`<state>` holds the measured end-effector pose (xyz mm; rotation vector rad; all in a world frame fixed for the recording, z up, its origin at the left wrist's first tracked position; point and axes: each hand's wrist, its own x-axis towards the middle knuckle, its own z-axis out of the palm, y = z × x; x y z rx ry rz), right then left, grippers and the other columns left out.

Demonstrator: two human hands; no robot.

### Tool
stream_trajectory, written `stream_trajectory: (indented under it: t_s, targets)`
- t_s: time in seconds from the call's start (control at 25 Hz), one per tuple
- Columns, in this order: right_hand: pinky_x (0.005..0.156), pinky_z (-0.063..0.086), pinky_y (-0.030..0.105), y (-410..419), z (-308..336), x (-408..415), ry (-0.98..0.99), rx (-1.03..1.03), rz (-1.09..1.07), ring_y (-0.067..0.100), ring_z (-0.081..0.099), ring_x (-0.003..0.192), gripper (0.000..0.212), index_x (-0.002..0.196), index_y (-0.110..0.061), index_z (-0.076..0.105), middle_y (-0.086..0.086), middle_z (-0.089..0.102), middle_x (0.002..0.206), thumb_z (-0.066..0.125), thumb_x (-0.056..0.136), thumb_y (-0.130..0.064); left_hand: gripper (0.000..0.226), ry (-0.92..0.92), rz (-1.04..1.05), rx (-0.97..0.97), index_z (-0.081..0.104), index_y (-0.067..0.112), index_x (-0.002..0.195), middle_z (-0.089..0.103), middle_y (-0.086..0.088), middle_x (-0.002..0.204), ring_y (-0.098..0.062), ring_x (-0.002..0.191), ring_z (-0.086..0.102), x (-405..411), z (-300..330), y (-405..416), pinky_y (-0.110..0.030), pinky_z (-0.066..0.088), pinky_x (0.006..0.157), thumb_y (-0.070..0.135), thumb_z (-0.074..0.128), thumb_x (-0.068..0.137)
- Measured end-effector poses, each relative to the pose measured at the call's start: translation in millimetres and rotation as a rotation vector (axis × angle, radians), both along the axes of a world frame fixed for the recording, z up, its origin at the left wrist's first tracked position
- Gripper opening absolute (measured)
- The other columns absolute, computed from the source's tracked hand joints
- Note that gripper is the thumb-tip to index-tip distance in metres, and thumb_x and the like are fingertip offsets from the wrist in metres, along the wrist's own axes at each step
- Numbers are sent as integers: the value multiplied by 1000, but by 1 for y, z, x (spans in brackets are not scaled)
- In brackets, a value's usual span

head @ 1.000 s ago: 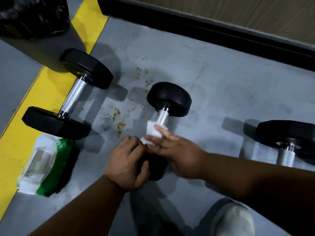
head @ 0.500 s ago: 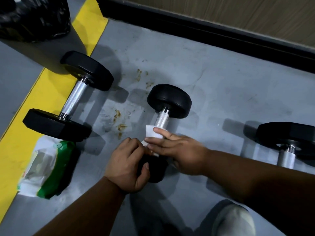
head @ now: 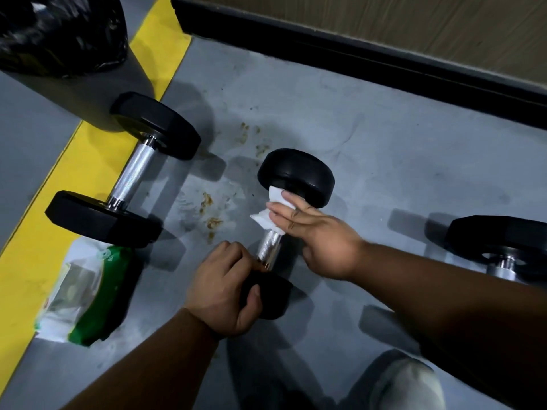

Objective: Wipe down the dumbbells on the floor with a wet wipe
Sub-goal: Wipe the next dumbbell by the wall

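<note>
A small black dumbbell (head: 296, 176) with a chrome handle lies on the grey floor in the middle. My left hand (head: 225, 291) grips its near black head, hiding most of it. My right hand (head: 319, 235) wraps a white wet wipe (head: 270, 214) around the far end of the handle, close to the far head. A larger dumbbell (head: 130, 176) lies to the left, across the yellow stripe. A third dumbbell (head: 503, 247) sits at the right edge, partly behind my right forearm.
A green and white wipe packet (head: 85, 294) lies on the floor at the lower left. A black bag (head: 59, 31) on a grey base fills the top-left corner. A black skirting (head: 355, 48) runs along the wall. Brown stains (head: 210, 208) mark the floor. My shoe (head: 408, 383) is at the bottom.
My right hand has slid the wipe up the chrome handle from near the left hand to the far head. The left hand has kept its grip on the near head.
</note>
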<state>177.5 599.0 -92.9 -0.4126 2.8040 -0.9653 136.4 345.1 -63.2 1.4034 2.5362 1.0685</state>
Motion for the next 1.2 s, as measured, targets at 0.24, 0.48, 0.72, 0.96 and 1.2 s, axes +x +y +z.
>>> stream_trajectory:
  t_s: [0.24,0.48,0.72,0.96,1.2]
  targets:
    - [95,57,51,-13,0,15,0,47,358,16,-2,163,94,165,-28,29,-15,13,175,44,76,-3,47,10,-9,-2,69,0,88,55,-14,83,-31,73,51,-2,-1,-2,-41,42,65,36,41,97]
    - [113,48,52,-1,-3,4,-10,7,42,19,2,163,98,165,-23,30,-9,19,174,43,72,4,49,-12,6,28,71,4,90,59,-11,85,-30,74,54,-3,-2,-2,-42,44,67,40,38,99]
    - [99,57,53,2,-3,-4,34,13,255,17,5,163,105,164,-30,29,-13,20,174,54,69,7,53,-54,11,30,69,2,90,57,-13,85,-31,74,54,-8,-4,-7,-44,44,66,42,36,101]
    - [95,59,47,-21,1,7,-47,50,283,17,-5,163,102,166,-29,27,-13,14,175,52,72,3,52,-62,5,45,68,1,91,57,-12,86,-31,75,54,-11,-4,-10,-43,44,68,42,36,101]
    - [119,43,48,6,6,-20,-26,-4,83,20,8,163,100,162,-20,39,-7,25,172,45,66,5,44,-119,-66,11,64,4,95,56,-11,90,-31,79,54,-23,-2,-17,-46,46,71,38,38,102]
